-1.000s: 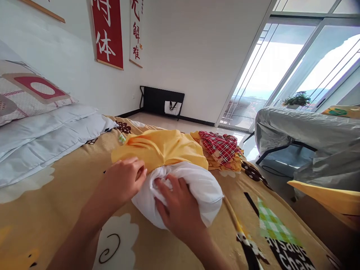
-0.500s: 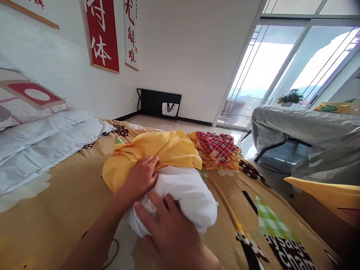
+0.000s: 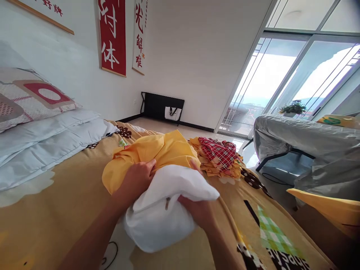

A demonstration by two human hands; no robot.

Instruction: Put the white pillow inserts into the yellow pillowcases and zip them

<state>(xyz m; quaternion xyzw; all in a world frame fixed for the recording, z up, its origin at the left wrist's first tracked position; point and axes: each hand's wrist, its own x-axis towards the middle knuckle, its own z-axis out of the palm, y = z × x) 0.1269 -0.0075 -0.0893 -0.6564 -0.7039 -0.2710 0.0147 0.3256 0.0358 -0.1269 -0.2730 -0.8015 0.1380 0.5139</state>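
Observation:
A plump white cushion (image 3: 163, 225) with a small zip pull lies on the bed, its far end against a bunched yellow fabric cover (image 3: 157, 148). My left hand (image 3: 140, 174) grips the cover where it meets the cushion, its fingertips partly hidden in the folds. On the cushion's right side, my right hand (image 3: 198, 212) clasps a raised white fold. Its thumb is tucked under the fold, and its fingertips show at the far side beside the yellow cloth.
A stack of folded cloth (image 3: 218, 153), red check and yellow, lies beyond on the patterned tan blanket (image 3: 78, 198). White pillows (image 3: 56, 146) and a patterned pillow (image 3: 42, 93) are piled at left. A plastic-covered table (image 3: 298, 131) stands right, near a cardboard box (image 3: 312, 221).
My right hand has moved from the top of the white cushion to its right side and gripped it. The cushion's near part now bulges toward me, showing the zip pull. My left hand stays near the cover.

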